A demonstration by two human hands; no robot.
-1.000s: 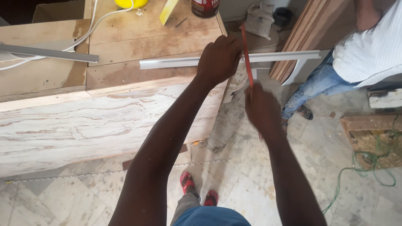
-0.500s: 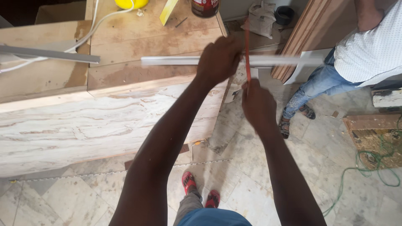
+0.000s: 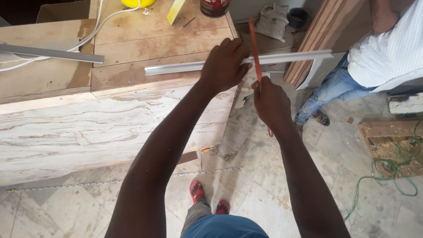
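Left hand (image 3: 224, 66) clamps a metal strip (image 3: 176, 67) to the bench (image 3: 145, 48); right hand (image 3: 271, 103), just beside, grips a red saw (image 3: 254, 46).

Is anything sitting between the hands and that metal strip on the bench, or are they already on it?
Nothing visible stands between them. The left hand already presses the metal strip down at the edge of the wooden bench. The right hand holds a red saw blade that crosses the strip just beside the left hand, past the bench edge.
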